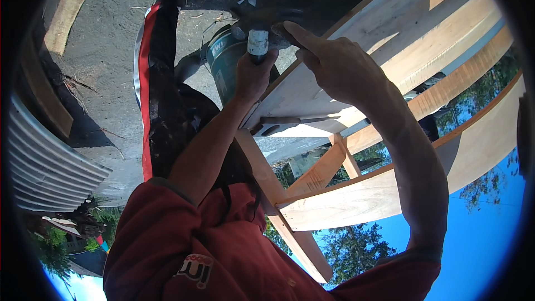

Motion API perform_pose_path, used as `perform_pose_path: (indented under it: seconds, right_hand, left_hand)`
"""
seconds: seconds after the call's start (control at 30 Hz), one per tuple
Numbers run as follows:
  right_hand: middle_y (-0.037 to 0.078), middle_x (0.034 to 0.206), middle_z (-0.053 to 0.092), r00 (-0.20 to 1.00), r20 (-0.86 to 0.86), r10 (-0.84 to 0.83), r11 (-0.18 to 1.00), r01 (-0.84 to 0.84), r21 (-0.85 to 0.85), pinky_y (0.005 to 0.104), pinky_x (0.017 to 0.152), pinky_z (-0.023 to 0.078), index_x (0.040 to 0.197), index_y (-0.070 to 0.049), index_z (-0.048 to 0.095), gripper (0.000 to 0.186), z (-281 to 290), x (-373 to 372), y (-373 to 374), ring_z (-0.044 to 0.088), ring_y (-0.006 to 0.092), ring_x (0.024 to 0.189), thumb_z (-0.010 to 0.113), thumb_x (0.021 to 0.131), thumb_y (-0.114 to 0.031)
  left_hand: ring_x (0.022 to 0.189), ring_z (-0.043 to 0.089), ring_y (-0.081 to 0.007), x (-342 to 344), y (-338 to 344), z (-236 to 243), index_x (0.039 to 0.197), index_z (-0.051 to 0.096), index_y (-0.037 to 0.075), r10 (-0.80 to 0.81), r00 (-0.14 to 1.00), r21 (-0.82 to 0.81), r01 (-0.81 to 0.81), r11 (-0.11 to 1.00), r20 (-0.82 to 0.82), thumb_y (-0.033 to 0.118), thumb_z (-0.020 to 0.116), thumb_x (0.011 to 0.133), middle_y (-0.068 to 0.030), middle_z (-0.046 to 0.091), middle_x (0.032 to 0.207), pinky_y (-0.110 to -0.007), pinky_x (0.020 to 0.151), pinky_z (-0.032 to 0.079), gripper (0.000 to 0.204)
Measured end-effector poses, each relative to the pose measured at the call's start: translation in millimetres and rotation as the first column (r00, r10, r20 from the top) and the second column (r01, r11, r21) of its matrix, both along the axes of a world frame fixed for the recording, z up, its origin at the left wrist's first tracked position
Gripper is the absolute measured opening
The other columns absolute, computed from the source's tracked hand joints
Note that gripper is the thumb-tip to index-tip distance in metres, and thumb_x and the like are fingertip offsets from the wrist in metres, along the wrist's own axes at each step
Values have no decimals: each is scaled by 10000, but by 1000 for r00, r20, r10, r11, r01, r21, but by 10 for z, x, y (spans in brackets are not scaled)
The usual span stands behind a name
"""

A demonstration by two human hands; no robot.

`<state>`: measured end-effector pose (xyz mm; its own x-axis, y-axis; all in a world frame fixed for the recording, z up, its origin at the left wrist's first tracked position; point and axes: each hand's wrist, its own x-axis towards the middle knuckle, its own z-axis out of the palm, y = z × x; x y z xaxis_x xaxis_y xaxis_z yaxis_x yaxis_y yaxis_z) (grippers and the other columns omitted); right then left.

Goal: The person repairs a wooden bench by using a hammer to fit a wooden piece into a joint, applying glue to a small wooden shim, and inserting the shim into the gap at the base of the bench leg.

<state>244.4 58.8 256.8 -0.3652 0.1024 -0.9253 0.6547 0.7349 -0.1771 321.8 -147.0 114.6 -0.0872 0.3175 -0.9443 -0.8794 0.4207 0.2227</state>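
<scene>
My left hand [253, 75] grips a tool with a white-and-black handle [257, 42], held upright above a teal bucket [220, 64]. Its dark upper part is blurred, so I cannot tell its shape. My right hand [329, 67] is just to its right, against the edge of a pale curved plank [379, 39], fingers bent around a small dark thing I cannot make out. Lower on the planking lies a hand tool with a dark handle and long thin metal part [284, 120].
Wooden cross pieces [315, 173] and a second curved plank [340, 212] form a frame at the right. My leg stands on grey ground [100, 11] beside the bucket. Corrugated metal [56, 167] and loose boards [67, 0] lie at the left.
</scene>
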Motion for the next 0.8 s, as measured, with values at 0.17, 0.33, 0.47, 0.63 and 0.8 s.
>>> perform_pose_path:
  seconds: [0.17,0.33,0.47,0.63,0.8]
  right_hand:
    - [221,966,725,979,-204,-15,999,25,45,424,769,584,1535,-152,430,474,-100,-112,261,746,320,875,440,1091,-319]
    - [222,965,734,999,-31,24,1000,-24,4,497,804,578,1478,-109,483,434,-80,109,-139,731,394,890,481,1058,-218]
    - [198,904,733,971,-223,89,996,-90,9,485,768,581,1480,-130,488,440,-188,-145,95,735,367,786,505,1059,-256]
    - [163,747,687,912,-385,-143,955,229,187,409,708,595,1551,-172,382,535,-205,-200,236,728,274,678,536,1039,-157]
    - [221,803,709,981,-88,172,984,-175,-33,451,710,592,1575,-160,337,687,-151,-18,-16,738,319,713,547,940,-7]
  left_hand:
    - [638,553,-92,16,-32,15,866,647,-2,-53,998,-22,53,998,-37,259,743,926,-21,614,692,-326,593,457,284]
    - [625,550,-88,49,-71,41,871,650,6,21,1000,-45,-20,999,18,246,740,924,-11,619,713,-316,582,453,262]
    - [603,531,-79,80,-107,52,861,646,14,87,995,-53,-85,995,38,232,736,922,3,613,717,-305,563,441,244]
    - [659,575,-94,21,-107,79,893,674,-2,-32,998,-87,36,996,49,252,750,909,-21,636,723,-322,610,466,266]
    - [658,588,-106,131,-168,50,873,662,-2,-98,995,-68,96,993,-12,266,745,913,-35,643,719,-333,607,463,283]
